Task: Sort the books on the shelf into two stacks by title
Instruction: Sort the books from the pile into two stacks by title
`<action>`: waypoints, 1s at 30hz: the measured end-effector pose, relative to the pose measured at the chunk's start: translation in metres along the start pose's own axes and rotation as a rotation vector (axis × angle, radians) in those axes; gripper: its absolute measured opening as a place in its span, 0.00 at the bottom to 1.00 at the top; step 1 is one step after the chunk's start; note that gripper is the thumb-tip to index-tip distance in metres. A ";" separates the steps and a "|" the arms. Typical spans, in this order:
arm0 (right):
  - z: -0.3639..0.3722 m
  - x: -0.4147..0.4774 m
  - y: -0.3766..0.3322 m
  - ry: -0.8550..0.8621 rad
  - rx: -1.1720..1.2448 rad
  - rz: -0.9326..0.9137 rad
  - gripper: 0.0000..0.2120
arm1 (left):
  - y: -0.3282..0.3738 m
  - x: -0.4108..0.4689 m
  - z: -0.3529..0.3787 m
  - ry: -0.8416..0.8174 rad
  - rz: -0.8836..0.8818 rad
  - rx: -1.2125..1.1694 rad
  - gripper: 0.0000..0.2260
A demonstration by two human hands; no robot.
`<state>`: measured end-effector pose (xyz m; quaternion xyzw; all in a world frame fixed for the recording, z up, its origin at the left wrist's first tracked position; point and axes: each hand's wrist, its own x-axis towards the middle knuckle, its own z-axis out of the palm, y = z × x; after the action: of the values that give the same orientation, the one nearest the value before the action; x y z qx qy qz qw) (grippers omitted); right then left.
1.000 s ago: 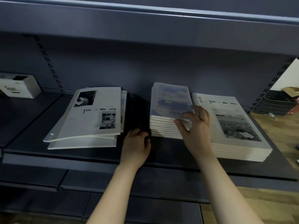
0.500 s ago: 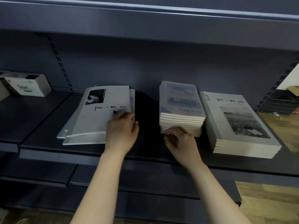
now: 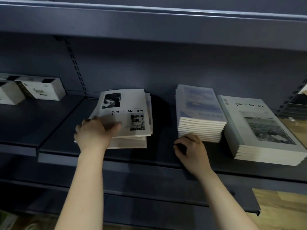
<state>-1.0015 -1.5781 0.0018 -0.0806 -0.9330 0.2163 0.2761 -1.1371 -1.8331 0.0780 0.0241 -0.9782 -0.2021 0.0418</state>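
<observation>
Since left hand (image 3: 96, 132) shifted from cover's near-right corner to 9 o'clock edge, it now grips loose pile of white "Time & Memory" paperbacks (image 3: 127, 117), thumb on top. Right hand (image 3: 191, 146) stays curled at 6 o'clock foot of neat blue-covered "fine Day" stack (image 3: 201, 113); grasp unclear. Tidy white "Time & Memory" stack (image 3: 262, 130) at 3 o'clock. Likely next: lift pile, merge rightward.

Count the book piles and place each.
3: a loose pile at left, held by the left hand; a neat stack in the middle; a third stack at right.

Left grip (image 3: 93, 135) moved onto the loose pile (image 3: 132, 103) (thumb over cover).
</observation>
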 end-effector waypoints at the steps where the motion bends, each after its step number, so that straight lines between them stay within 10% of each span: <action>1: 0.000 -0.001 0.000 0.004 0.000 0.002 0.04 | -0.002 0.004 -0.001 -0.022 -0.007 -0.010 0.42; 10: -0.001 -0.002 0.001 -0.004 -0.004 0.028 0.04 | 0.000 0.015 -0.018 -0.186 -0.084 -0.170 0.46; 17: 0.000 -0.002 0.001 -0.011 -0.014 0.030 0.05 | 0.003 0.002 -0.011 0.081 0.106 -0.455 0.15; 30: -0.018 0.000 -0.003 -0.026 0.285 0.154 0.09 | 0.017 -0.039 0.012 0.174 0.241 -1.169 0.07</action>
<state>-0.9916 -1.5744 0.0160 -0.1092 -0.8874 0.3679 0.2554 -1.0999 -1.8099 0.0710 -0.0971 -0.6937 -0.6975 0.1508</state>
